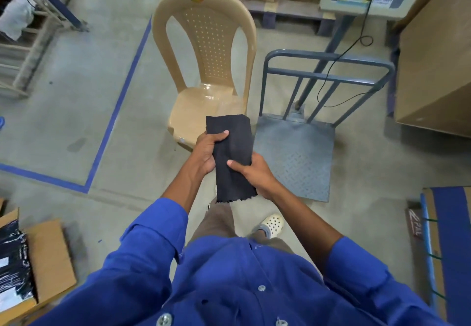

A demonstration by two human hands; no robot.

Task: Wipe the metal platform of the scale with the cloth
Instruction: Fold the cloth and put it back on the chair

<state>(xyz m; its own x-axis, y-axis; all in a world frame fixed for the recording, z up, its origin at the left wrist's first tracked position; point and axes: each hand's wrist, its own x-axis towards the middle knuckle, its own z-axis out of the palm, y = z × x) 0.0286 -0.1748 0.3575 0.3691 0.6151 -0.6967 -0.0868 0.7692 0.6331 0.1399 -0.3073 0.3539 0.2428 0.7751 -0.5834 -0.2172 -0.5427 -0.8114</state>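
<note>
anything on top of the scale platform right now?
No. The platform shows bare checkered metal; the cloth is held above the floor by the left hand and right hand, hiding the platform's near-left edge.

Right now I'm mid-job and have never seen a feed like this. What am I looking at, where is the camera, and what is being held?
There is one picture, from a camera worn on a person's head, looking forward and down. No machine here: the two bare hands belong to that person, who wears blue sleeves. The left hand and the right hand both grip a dark cloth, held in the air. On the floor just right of it lies the scale, with its grey patterned metal platform and a railing at the far end. The cloth is not on the platform yet. A beige plastic chair stands to the left of the scale.
</note>
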